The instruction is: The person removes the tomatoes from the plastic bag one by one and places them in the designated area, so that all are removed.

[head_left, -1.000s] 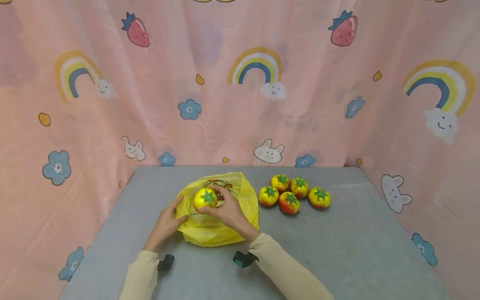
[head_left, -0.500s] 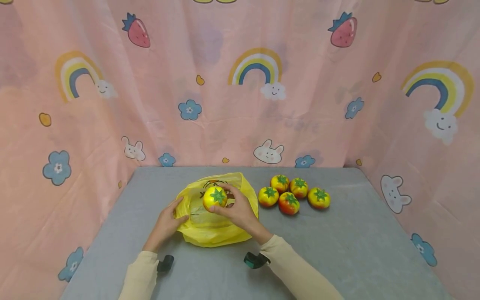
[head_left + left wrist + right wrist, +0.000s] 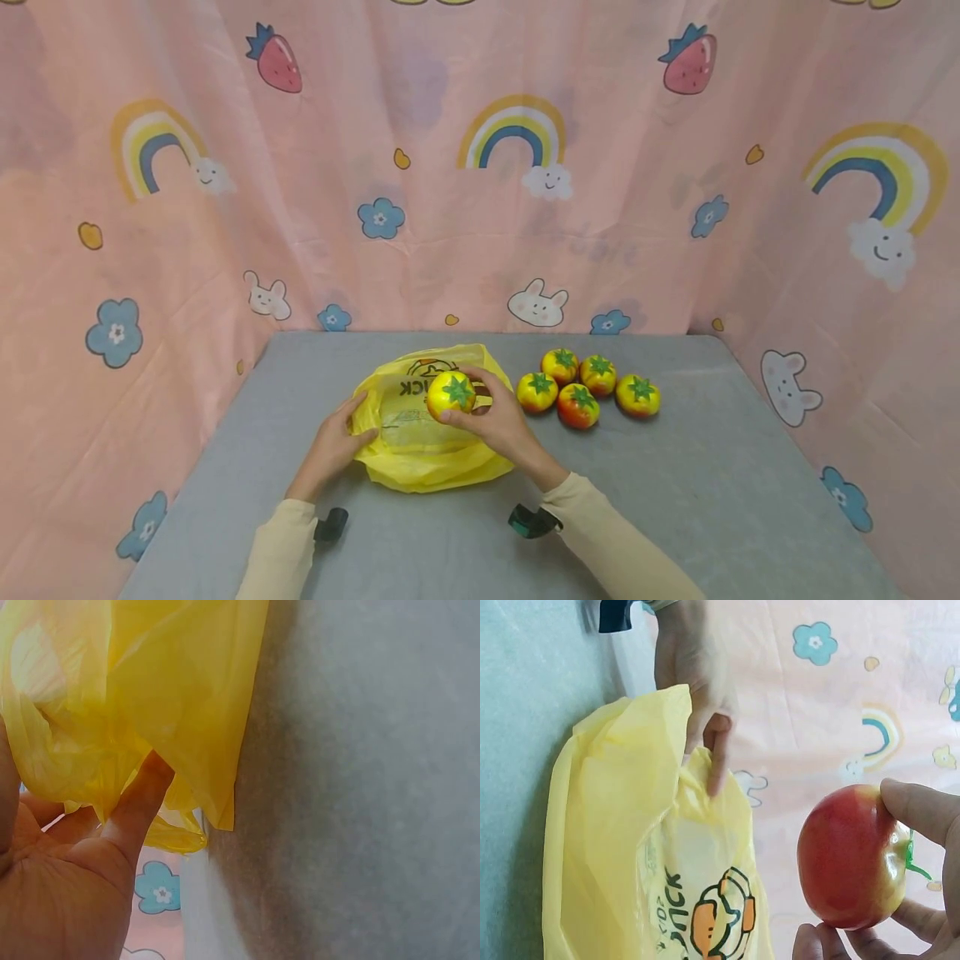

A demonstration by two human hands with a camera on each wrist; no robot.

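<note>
My right hand [image 3: 491, 412] grips a yellow-and-red tomato [image 3: 452, 396] with a green star-shaped top, holding it above the mouth of a yellow plastic bag [image 3: 427, 471]. In the right wrist view the tomato [image 3: 847, 859] shows its red underside, with the thumb on one side and fingers on the other. The bag has a printed cartoon and letters inside its far wall. At its left rim my left hand [image 3: 333, 442] holds the plastic between thumb and fingers. The left wrist view shows the thumb against the bag [image 3: 180, 697], with the other fingers partly hidden.
Several similar tomatoes [image 3: 578, 406] lie grouped to the right of the bag on the grey table [image 3: 712, 483]. A pink printed curtain [image 3: 480, 250] stands behind and along both sides of the table. Dark wrist-worn devices [image 3: 534, 522] sit by the sleeves.
My right hand has moved to the right with the tomato, from the bag's left part towards its right side. The left hand stays on the rim.
</note>
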